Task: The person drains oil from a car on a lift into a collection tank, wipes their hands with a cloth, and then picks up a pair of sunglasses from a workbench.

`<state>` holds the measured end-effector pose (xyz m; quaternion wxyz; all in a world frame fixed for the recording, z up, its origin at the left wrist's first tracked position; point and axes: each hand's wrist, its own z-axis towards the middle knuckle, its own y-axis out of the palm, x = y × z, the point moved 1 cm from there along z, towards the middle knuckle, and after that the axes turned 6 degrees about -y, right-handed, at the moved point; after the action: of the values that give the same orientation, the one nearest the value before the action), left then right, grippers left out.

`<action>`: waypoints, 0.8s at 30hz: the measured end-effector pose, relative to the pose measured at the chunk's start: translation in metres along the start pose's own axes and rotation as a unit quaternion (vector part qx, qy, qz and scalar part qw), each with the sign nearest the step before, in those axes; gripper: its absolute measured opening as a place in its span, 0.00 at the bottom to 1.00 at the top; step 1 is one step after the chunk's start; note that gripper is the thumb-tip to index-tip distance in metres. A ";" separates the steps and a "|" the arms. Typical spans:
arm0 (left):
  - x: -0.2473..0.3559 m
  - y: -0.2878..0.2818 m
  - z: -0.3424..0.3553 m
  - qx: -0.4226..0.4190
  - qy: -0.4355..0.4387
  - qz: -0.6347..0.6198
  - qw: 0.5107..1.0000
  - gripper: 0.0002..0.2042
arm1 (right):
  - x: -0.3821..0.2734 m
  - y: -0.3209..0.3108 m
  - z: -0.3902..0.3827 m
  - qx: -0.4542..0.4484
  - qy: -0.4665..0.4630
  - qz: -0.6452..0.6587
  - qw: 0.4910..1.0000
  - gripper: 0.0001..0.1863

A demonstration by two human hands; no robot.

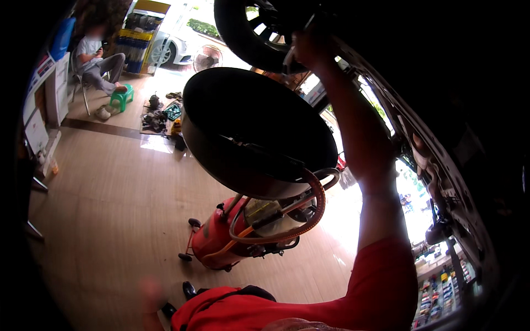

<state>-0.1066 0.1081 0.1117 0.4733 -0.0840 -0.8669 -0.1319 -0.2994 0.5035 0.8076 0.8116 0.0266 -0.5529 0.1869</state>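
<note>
My right hand (310, 51) is raised high under the lifted car, in deep shadow, its fingers closed on a thin shiny metal tool (288, 59) whose kind I cannot make out. A car wheel (237, 33) hangs just beside it. Below my raised arm is the wide black round pan (207, 143) of an oil drainer, tilted in view. It stands over a red wheeled tank (218, 237), with a brown hose (314, 220) looping down from the rim. Low at the left, a smeared pinkish shape (150, 289) appears to be my left hand; its fingers do not show.
The car's dark underside (441, 127) fills the right. At the far left a person (94, 58) sits with a foot on a green stool (122, 97). Dark parts (157, 118) lie on a floor mat. A fan (208, 58) and a display rack (138, 41) stand farther back.
</note>
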 end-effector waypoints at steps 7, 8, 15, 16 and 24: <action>0.032 0.005 -0.024 0.028 -0.074 -0.042 0.996 0.15 | 0.026 -0.044 -0.047 0.053 0.214 0.654 0.724 0.14; 0.015 -0.002 -0.017 0.028 0.010 0.009 1.000 0.15 | 0.042 -0.037 -0.045 0.034 0.181 0.676 0.713 0.14; 0.024 -0.004 -0.018 0.041 0.015 0.023 0.999 0.14 | 0.099 -0.048 -0.046 -0.003 -0.019 0.737 0.675 0.12; 0.043 -0.001 -0.027 0.044 -0.048 -0.026 0.998 0.13 | 0.105 -0.053 -0.044 -0.009 -0.025 0.744 0.668 0.12; 0.039 -0.005 -0.036 0.048 -0.077 -0.034 0.995 0.13 | 0.079 -0.068 -0.028 -0.071 0.025 0.720 0.689 0.12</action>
<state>-0.1001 0.0926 0.1625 0.4034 -0.0413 -0.9087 -0.0994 -0.2265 0.4689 0.8796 0.4407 -0.4420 -0.3931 0.6752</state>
